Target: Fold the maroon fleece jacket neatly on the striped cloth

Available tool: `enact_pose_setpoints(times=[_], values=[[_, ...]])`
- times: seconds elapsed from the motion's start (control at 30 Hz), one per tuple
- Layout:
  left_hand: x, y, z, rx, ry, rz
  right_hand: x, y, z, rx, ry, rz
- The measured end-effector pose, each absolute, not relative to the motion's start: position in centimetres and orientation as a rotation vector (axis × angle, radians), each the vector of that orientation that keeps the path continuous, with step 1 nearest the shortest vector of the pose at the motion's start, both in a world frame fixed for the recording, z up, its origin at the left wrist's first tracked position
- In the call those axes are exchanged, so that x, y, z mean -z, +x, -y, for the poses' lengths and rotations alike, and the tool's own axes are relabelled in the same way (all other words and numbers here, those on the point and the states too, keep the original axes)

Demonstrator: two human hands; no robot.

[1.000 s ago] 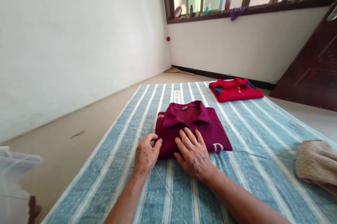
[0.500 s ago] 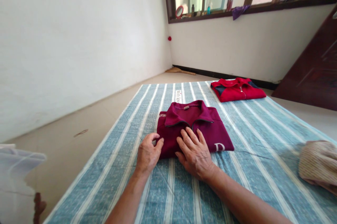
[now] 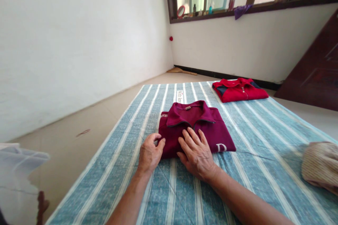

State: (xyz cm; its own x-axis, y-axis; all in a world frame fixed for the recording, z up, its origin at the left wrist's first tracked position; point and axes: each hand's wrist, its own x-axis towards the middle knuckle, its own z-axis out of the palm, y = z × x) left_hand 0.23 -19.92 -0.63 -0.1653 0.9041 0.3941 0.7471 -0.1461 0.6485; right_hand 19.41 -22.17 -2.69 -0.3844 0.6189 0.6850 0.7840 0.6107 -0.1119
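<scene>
A maroon zip-neck top (image 3: 221, 131) lies folded on the striped bed cover (image 3: 134, 126), collar away from me, with a white letter D at its lower right. My left hand (image 3: 151, 152) is at the top's left edge, fingers curled and thumb and forefinger close together on the fabric. What its other fingers do under the edge is hidden. Flat over the middle of the front, just below the zip, rests my right hand (image 3: 196, 152) with its fingers spread.
A folded red and navy zip top (image 3: 239, 93) lies at the far right of the bed. Beige knitted cloth (image 3: 319, 167) sits at the right edge. White material (image 3: 18, 168) stands at lower left. Several small items line the windowsill (image 3: 211, 15). A broom (image 3: 182, 71) lies on the floor.
The view has shifted slightly, so everything sits a little further right. Both hands stay in place on the maroon top, which looks unchanged.
</scene>
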Motion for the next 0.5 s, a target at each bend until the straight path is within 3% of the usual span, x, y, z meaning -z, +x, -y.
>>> enact_pose_setpoints(times=[0.5], values=[[0.31,0.4,19.94,-1.257,1.697,-1.93,2.72,19.39,22.24,0.274,-1.108,2.139]])
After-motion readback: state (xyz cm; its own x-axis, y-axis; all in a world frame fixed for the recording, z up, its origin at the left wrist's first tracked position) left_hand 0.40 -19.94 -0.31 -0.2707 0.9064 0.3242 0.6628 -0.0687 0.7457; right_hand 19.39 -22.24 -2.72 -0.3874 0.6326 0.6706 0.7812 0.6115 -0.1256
